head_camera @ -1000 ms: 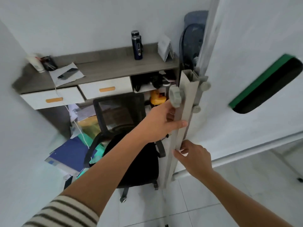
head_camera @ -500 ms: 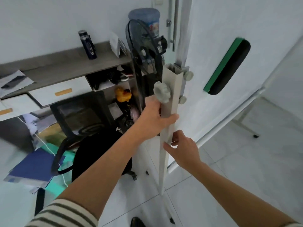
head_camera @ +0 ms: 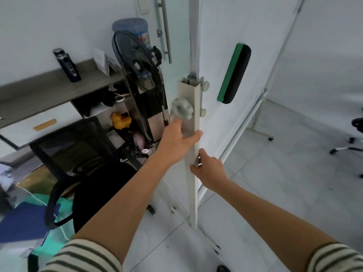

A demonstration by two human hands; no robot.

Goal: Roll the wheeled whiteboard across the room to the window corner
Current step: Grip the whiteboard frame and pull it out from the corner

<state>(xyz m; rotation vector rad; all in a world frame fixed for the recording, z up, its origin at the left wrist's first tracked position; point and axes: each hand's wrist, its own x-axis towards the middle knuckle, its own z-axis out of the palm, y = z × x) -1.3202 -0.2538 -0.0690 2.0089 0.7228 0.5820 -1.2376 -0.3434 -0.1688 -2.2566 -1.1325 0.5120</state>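
The wheeled whiteboard (head_camera: pixel 214 46) stands upright just ahead, its white panel filling the upper right of the view. A green and black eraser (head_camera: pixel 234 73) sticks to the panel. The board's grey side post (head_camera: pixel 191 95) runs down the middle, with a round knob (head_camera: pixel 181 109) on it. My left hand (head_camera: pixel 177 141) grips the post just below the knob. Lower on the same post, my right hand (head_camera: pixel 209 168) wraps around from the right side. The post's foot reaches the tiled floor; its wheels are out of sight.
A black office chair (head_camera: pixel 78 158) stands close on the left, before a grey desk (head_camera: pixel 39 93) with a dark bottle (head_camera: pixel 67 65). A black fan (head_camera: pixel 137 75) and a water cooler (head_camera: pixel 131 30) stand behind the post. Chair legs (head_camera: pixel 351 148) show at far right on white tiled floor (head_camera: pixel 275 183).
The view has swung right: the desk and chair slid left, the fan and open floor on the right came into sight. Both hands kept their hold on the post.
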